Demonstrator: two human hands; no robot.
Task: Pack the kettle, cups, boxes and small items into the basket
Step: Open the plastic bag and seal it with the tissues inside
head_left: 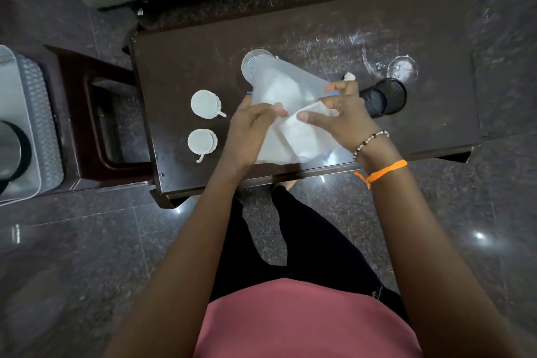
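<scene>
A translucent plastic jug (270, 78) leans tilted over the dark table (180, 67), its open mouth toward the far left. A white cloth (293, 139) is draped against its near side. My left hand (247, 131) holds the cloth's left edge, thumb on top. My right hand (343, 113) pinches the cloth's upper corner against the jug, and a small white item (348, 76) sticks up behind its fingers. Two white cups on saucers (205, 104) (202, 141) stand left of my hands. The grey basket (35, 113) at the far left holds the steel kettle (10, 151).
A black mesh pen holder (383, 97) lies just right of my right hand. A clear round lid (402, 68) rests behind it. A dark wooden stool (96, 113) stands between the table and the basket. My legs are below the table's near edge.
</scene>
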